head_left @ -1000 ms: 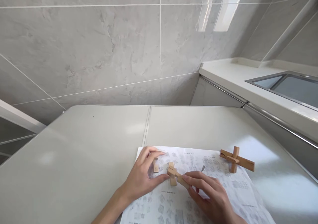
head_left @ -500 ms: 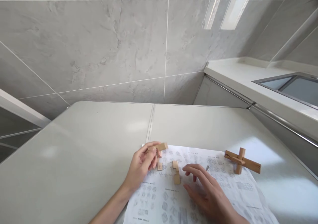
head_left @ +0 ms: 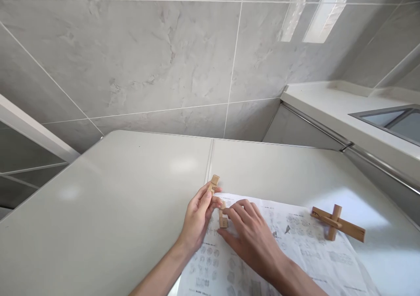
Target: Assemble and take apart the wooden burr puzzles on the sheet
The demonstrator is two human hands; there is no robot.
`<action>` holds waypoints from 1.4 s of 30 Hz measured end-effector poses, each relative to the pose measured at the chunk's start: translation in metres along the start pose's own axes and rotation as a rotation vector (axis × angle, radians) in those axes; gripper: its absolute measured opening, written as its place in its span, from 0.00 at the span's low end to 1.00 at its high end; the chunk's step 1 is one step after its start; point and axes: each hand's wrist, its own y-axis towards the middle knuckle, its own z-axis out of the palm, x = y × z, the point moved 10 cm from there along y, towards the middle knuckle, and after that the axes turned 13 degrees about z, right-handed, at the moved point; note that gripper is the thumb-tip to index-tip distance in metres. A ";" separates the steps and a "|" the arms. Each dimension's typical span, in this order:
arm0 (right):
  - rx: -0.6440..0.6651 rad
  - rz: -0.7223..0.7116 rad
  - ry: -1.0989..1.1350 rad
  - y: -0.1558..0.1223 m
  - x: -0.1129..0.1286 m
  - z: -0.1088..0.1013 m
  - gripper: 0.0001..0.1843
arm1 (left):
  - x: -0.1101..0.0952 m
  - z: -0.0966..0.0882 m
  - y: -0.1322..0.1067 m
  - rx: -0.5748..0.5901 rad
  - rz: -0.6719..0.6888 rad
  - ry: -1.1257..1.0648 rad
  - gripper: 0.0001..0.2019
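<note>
My left hand (head_left: 197, 215) pinches a small notched wooden puzzle piece (head_left: 215, 180) between thumb and fingers, raised near the paper's top edge. A second notched wooden piece (head_left: 223, 222), with small dark marks on its end, lies on the printed sheet (head_left: 203, 272) just below those fingertips. Over the sheet, my right hand (head_left: 249, 232) reaches to this second piece, its bent fingers at the piece's side and its thumb near the lower end; thumb and fingers are apart. Whatever lies beneath my right palm is hidden.
Several joined wooden pieces form a cross (head_left: 337, 222) at the sheet's right edge. The white table (head_left: 147, 191) has a seam down its middle. A tiled wall (head_left: 147, 60) stands behind it, and a white counter (head_left: 328, 101) with a sink is at the right.
My left hand has tipped its puzzle piece more upright. My right hand has moved left to the marked piece, covering the other piece that lay on the sheet. The camera view has shifted slightly.
</note>
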 end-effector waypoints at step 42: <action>0.181 0.480 0.582 0.030 -0.066 -0.047 0.17 | 0.016 0.040 -0.033 0.231 -0.097 0.144 0.20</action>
